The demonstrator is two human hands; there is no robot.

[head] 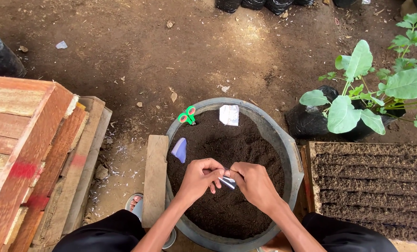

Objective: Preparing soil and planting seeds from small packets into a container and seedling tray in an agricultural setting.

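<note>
The small packet [227,182] pinched between the two hands looks light and thin, a flimsy sachet of foil or glossy film, silvery with a dark patch; more than that is too small to tell. A thing like this probably bends and crumples easily, and its smooth skin may slip under dusty fingertips, so the firmest hold seems to be at its edges or corners, with each hand taking one end. That is how it is held now: the left hand [200,176] has its fingers closed narrowly on the left end, and the right hand [255,183] has its fingers closed on the right end, knuckles nearly touching. The packet hangs just above the dark soil, near the middle of the round grey basin [290,156], toward its near side.

In the soil at the far rim a white packet [229,115] stands, and beside it on the far left a pair of green-handled scissors [187,115] is stuck upright. A pale lilac scrap [180,149] lies in the soil at the left. A wooden plank [155,179] sits against the basin's left side, with stacked wooden crates [26,149] further left. On the right is a seed tray [372,182] filled with furrowed soil, and beyond it a leafy plant [358,88] in a black grow bag [309,122].
</note>
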